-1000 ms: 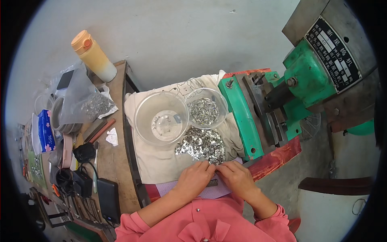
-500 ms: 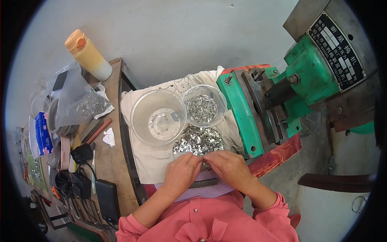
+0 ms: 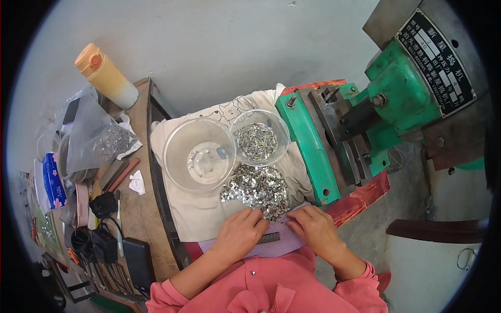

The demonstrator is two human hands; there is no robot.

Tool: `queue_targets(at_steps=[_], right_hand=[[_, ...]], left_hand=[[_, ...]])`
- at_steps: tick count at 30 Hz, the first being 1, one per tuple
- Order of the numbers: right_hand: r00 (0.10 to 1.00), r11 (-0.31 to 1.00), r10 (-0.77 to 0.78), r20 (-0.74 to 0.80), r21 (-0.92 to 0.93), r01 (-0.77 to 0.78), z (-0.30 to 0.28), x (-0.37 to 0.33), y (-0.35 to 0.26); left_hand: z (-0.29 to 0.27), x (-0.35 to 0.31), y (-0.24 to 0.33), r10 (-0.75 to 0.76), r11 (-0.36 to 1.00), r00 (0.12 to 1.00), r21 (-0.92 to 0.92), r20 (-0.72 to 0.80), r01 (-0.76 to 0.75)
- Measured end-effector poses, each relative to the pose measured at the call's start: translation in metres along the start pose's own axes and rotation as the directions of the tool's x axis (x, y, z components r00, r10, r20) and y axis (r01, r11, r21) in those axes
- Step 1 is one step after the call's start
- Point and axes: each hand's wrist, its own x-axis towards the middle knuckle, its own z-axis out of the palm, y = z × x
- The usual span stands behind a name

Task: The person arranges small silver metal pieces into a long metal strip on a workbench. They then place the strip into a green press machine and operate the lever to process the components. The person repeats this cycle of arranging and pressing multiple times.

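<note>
My left hand (image 3: 240,229) is at the near edge of a pile of small shiny metal pieces (image 3: 258,188), its fingers curled and thumb pressed in. Whatever it may hold is too small to make out. To the right of the pile's near edge is my right hand (image 3: 315,227), with a small gap between thumb and forefinger and nothing visible in it. Between the hands, a dark ribbed strip (image 3: 269,238) lies on a purple checked cloth (image 3: 282,245). Beyond the pile stands a clear tub of thin metal parts (image 3: 257,142). Left of it, a larger clear tub (image 3: 175,156) holds a few small pieces.
A green press (image 3: 399,78) with a metal die bed stands at the right. On the left is a wooden table (image 3: 151,219) with a yellow bottle (image 3: 107,75), plastic bags, a blue tissue pack (image 3: 54,180), a black power bank (image 3: 140,266) and cables. Beige cloth (image 3: 193,216) lies under the tubs.
My hands were together at the pile's near edge; now they are apart. The right hand has moved right and slightly nearer me, uncovering more of the pile and the strip. The view has shifted slightly.
</note>
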Motion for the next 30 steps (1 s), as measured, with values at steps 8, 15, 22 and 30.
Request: queue_targets(at_steps=[8, 15, 22, 30], right_hand=[[0.991, 1.000, 0.006, 0.132, 0.027, -0.010, 0.015, 0.009, -0.003], [0.987, 0.995, -0.065, 0.147, 0.084, 0.053, 0.024, 0.016, -0.006], [0.995, 0.961, -0.103, 0.004, 0.257, 0.098, 0.021, 0.039, -0.017], [0.999, 0.980, -0.006, 0.053, 0.200, -0.005, -0.011, 0.032, -0.001]], left_hand=[[0.007, 0.000, 0.004, -0.056, 0.998, 0.997, 0.014, -0.047, 0.057], [0.010, -0.001, 0.011, -0.215, 0.974, 0.974, -0.081, -0.072, 0.210], [0.002, 0.002, 0.006, -0.265, 0.958, 0.932, -0.177, -0.247, 0.226], [-0.015, -0.004, 0.001, -0.253, 0.961, 0.956, -0.154, -0.151, 0.230]])
